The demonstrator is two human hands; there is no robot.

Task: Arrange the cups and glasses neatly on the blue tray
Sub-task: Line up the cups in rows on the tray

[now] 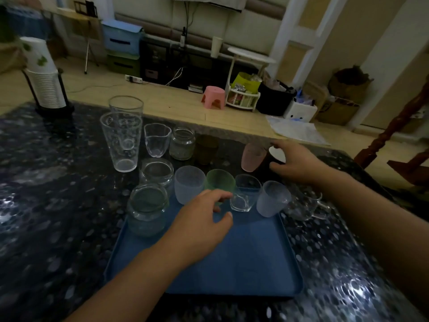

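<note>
The blue tray lies on the dark speckled table. Along its far edge stand a frosted cup, a green cup, a small clear glass and another frosted cup. A clear jar stands at the tray's far left corner. My left hand hovers open over the tray, fingers near the green cup and the clear glass. My right hand reaches to a dark cup with a white inside beside a pink cup; whether it grips is unclear.
Off the tray stand two tall glasses, a clear tumbler, a jar, a brown cup, a round glass bowl and a handled clear mug. A paper-cup stack stands far left.
</note>
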